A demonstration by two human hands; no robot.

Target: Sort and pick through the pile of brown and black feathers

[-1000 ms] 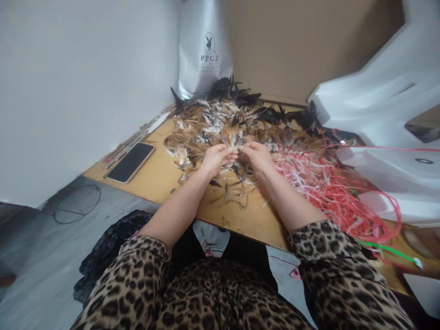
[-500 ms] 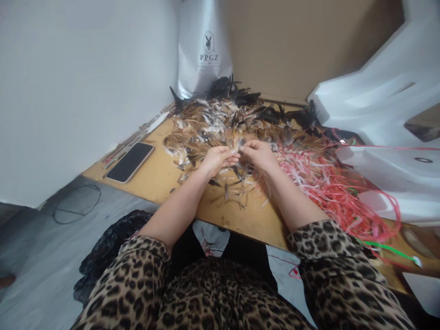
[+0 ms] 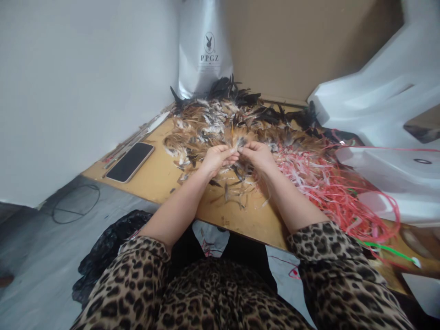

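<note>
Between my two hands a small bunch of brown, white and grey feathers (image 3: 239,139) fans upward. My left hand (image 3: 220,159) pinches its base between thumb and forefinger, the other fingers curled below. From the other side my right hand (image 3: 257,155) has its thumb and fingertips closed on the same base, almost touching the left. Behind them spreads a pile of loose feathers (image 3: 206,119), brown and white in front, black at the back. A few stray feathers lie on the wooden table (image 3: 237,217) under my wrists.
Right of my hands lies a tangle of red and pink strips (image 3: 319,183), with a green strip (image 3: 392,250) near it. A phone (image 3: 130,162) rests at the table's left. A white printed bag (image 3: 206,50) stands behind; a white plastic chair (image 3: 364,101) is at right.
The feather bunch now fans out wider and shows more clearly above my fingertips. Both hands keep nearly the same place and pinch.
</note>
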